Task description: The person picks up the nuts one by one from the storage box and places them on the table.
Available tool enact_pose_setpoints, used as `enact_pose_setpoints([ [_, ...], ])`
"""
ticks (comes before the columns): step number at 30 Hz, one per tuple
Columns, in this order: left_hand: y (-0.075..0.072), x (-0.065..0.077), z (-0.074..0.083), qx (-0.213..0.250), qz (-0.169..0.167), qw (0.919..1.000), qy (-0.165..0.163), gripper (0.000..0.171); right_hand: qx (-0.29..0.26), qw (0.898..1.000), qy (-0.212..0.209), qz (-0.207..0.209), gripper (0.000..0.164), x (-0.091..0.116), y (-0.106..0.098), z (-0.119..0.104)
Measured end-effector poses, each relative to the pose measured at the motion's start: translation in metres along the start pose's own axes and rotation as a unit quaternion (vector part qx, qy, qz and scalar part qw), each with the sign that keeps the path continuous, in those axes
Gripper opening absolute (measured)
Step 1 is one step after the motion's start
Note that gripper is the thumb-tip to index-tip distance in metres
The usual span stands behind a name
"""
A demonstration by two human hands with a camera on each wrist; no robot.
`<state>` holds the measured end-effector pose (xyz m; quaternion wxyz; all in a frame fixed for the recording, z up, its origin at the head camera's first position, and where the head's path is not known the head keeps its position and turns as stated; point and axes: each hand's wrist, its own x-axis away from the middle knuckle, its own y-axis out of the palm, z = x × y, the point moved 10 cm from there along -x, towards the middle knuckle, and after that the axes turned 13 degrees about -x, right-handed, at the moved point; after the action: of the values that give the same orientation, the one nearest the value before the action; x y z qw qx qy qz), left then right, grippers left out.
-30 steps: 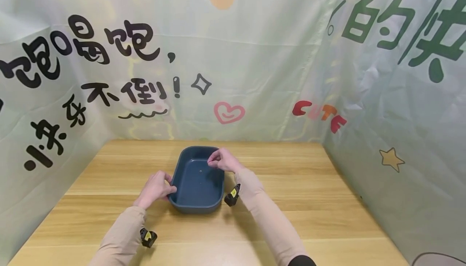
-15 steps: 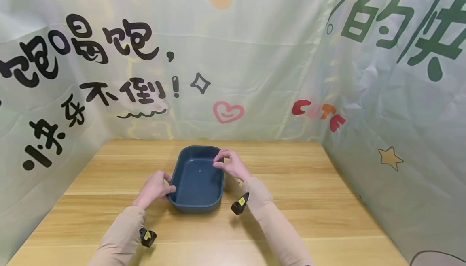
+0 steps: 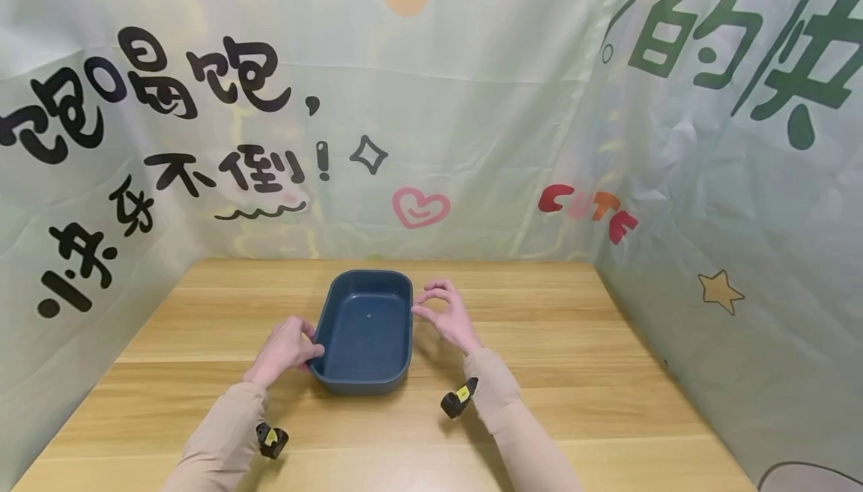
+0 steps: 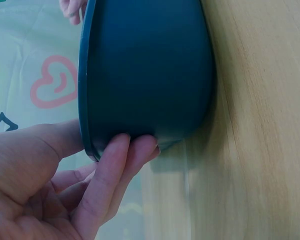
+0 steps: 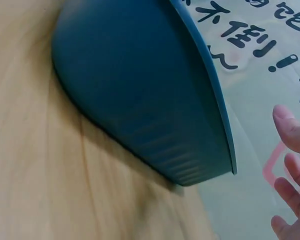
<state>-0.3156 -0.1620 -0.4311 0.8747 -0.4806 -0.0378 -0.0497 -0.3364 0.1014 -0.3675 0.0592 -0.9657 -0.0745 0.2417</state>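
Note:
A dark blue rectangular plastic bin (image 3: 367, 346) with rounded corners stands on the wooden table, a small light dot on its floor. My left hand (image 3: 286, 346) grips the bin's left rim, thumb over the inside; in the left wrist view its fingers (image 4: 106, 180) press on the outer wall. Just off the bin's right rim is my right hand (image 3: 453, 318), its fingers bent and nothing seen in them. In the right wrist view the thumb and fingers (image 5: 290, 197) are spread beside the bin's outer wall (image 5: 130, 85), apart from it.
The wooden table (image 3: 553, 372) reaches back to a printed fabric backdrop (image 3: 472, 140) that also closes off the left and right sides. Each sleeve cuff carries a small black camera, one at the left wrist (image 3: 272, 441) and one at the right wrist (image 3: 460, 398).
My right hand has moved right from over the bin's inside, across the right rim, to just outside it, its fingers spreading. My left hand and the bin have stayed in place.

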Motion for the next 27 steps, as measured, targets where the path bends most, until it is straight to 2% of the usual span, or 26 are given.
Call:
enact_pose_setpoints([
  [6,0.000,0.001,-0.001,0.001,-0.001,1.0000,-0.003,0.034,-0.008,0.999,-0.024,0.035,0.016,0.014,-0.018,-0.007],
  [11,0.000,0.002,-0.001,0.002,-0.003,1.0000,-0.004,0.032,-0.015,0.996,-0.045,0.070,0.014,0.024,-0.040,0.003],
  [19,-0.001,0.002,0.001,0.000,0.005,1.0000,0.000,0.031,0.004,0.992,-0.013,0.126,0.013,0.040,-0.084,0.042],
  [27,0.000,0.001,0.000,0.000,0.003,1.0000,-0.002,0.032,0.049,0.989,0.036,0.135,0.015,0.049,-0.112,0.053],
])
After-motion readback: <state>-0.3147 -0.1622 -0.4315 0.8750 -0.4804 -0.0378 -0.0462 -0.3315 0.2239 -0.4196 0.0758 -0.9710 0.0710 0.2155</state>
